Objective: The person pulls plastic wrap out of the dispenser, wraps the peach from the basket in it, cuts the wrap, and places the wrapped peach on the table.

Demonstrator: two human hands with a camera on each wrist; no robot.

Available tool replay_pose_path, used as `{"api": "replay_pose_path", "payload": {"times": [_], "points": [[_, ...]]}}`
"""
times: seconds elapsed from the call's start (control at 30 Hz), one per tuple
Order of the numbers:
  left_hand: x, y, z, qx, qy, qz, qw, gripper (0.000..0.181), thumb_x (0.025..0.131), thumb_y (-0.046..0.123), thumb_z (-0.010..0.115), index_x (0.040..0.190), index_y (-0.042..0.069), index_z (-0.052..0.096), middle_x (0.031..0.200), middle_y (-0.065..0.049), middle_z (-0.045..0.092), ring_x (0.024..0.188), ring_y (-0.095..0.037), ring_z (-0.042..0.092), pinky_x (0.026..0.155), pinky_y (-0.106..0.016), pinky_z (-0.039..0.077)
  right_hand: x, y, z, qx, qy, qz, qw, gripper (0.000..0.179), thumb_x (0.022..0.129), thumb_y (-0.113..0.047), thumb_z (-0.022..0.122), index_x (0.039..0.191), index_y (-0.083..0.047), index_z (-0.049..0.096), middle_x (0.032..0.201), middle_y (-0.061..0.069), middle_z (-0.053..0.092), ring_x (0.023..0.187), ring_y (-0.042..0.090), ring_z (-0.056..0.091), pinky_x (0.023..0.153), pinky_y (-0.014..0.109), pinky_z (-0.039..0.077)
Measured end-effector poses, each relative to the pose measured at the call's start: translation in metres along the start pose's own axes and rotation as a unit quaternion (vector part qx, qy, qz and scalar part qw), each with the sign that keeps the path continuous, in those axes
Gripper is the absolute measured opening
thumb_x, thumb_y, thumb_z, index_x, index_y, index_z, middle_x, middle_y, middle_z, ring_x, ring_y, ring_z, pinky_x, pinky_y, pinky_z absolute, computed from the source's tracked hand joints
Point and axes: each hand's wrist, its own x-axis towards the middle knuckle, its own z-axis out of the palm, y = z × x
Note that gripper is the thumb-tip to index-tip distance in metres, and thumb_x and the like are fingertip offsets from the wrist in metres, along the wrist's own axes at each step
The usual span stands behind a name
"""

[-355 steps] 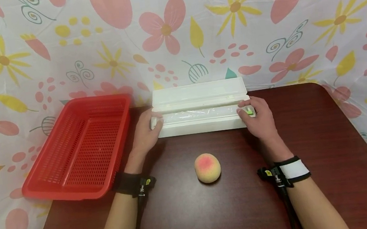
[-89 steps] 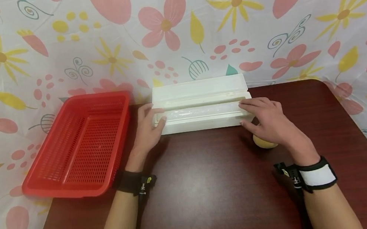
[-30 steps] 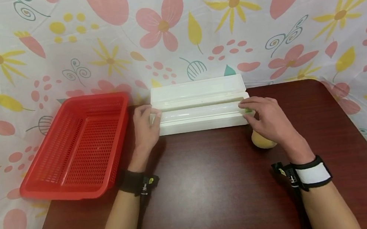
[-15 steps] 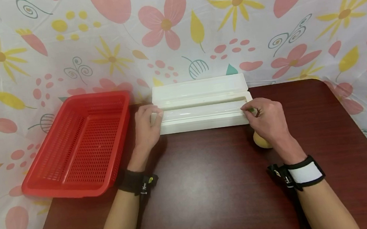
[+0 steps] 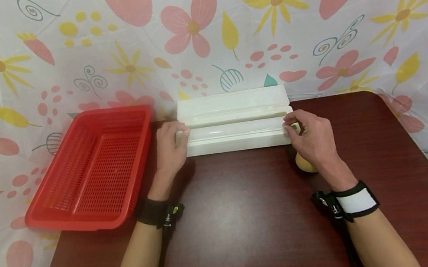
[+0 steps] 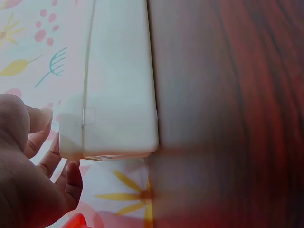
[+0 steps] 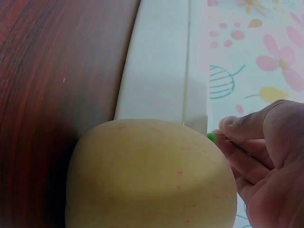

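Over the table (image 5: 223,219), left hand (image 5: 170,149) and right hand (image 5: 314,137) pinch film (image 5: 237,129) neither wrist view shows.

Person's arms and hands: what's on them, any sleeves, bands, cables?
Left hand and right hand are bare, with no gloves; no sleeves show on the visible forearms. The left wristband is black; the right wristband is black-edged with a white panel. Each carries a small black unit and a black cable.
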Motion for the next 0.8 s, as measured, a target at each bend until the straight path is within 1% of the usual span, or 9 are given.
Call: {"api": "replay_pose_path", "payload": {"times": [0.27,0.37,0.47,0.63,0.8], "points": [[0.0,0.004,-0.002,0.0,0.005,-0.005,1.0,0.008,0.098,0.005,0.067,0.102,0.003,0.073,0.113,-0.014,0.069,0.113,-0.032,0.058,0.105,-0.048,0.042,0.0,0.0,0.0,-0.005,0.023,-0.012,0.9997,0.015,0.09,-0.001,0.081,0.104,-0.006,0.077,0.092,0.01,0.079,0.062,0.017,0.053,0.058,0.02,0.034],[0.001,0.005,-0.003,0.0,0.004,-0.007,1.0,0.008,0.099,0.005,0.066,0.103,0.002,0.073,0.113,-0.014,0.069,0.113,-0.032,0.058,0.105,-0.047,0.043,0.0,0.0,0.0,-0.007,0.033,-0.014,0.9993,0.015,0.09,-0.002,0.081,0.104,-0.005,0.077,0.09,0.01,0.078,0.06,0.018,0.054,0.058,0.02,0.034],[0.001,0.006,-0.004,0.004,0.004,-0.011,0.9999,0.009,0.1,0.005,0.066,0.103,0.002,0.073,0.113,-0.015,0.068,0.113,-0.032,0.058,0.105,-0.047,0.043,0.0,-0.001,0.0,-0.008,0.044,-0.017,0.9989,0.013,0.09,-0.003,0.081,0.103,-0.004,0.077,0.091,0.01,0.077,0.061,0.02,0.056,0.06,0.021,0.035],[0.002,0.008,-0.005,0.009,0.009,-0.012,0.9998,0.01,0.1,0.006,0.066,0.104,0.001,0.073,0.112,-0.016,0.068,0.111,-0.033,0.058,0.103,-0.047,0.043,0.001,-0.003,-0.001,-0.002,0.059,-0.019,0.9981,0.011,0.09,-0.003,0.081,0.101,-0.005,0.078,0.092,0.009,0.078,0.066,0.021,0.061,0.065,0.016,0.036],[0.002,0.012,-0.007,0.008,0.017,-0.003,0.9998,0.01,0.1,0.006,0.066,0.103,0.0,0.073,0.108,-0.016,0.068,0.105,-0.034,0.057,0.097,-0.045,0.044,0.002,-0.005,-0.003,0.005,0.068,-0.022,0.9974,0.011,0.09,-0.003,0.081,0.101,-0.005,0.078,0.091,0.009,0.078,0.068,0.023,0.065,0.067,0.014,0.037]]}}
